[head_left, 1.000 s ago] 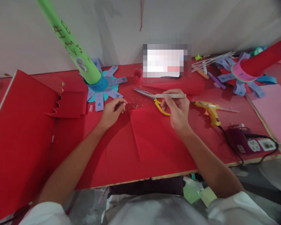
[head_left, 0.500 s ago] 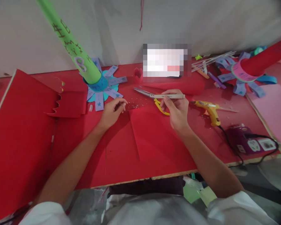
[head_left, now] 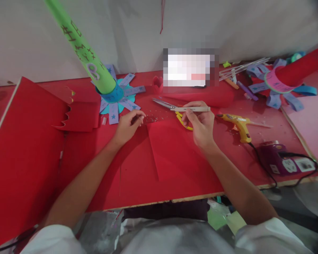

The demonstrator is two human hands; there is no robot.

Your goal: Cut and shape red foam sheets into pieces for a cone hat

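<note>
The right hand (head_left: 201, 123) is right of the frame's centre, its thumb and fingers pinching a pale pen (head_left: 202, 109). The pen lies nearly level, its far end pointing left over the scissors (head_left: 163, 103). Their blades point to the upper left, and their yellow handles are partly hidden by the hand. The left hand (head_left: 129, 123), left of centre, has its fingers curled in beside the thumb; whether they pinch anything I cannot tell. A red sheet (head_left: 175, 151) lies at the centre of the frame, below and between the hands, with small scraps (head_left: 154, 119) scattered just above its top edge.

A green tube (head_left: 81, 44) with dark writing leans at upper left, rising from a blue base (head_left: 110, 93). At right are a yellow glue gun (head_left: 238, 122) and, lower, a purple box (head_left: 277, 158).
</note>
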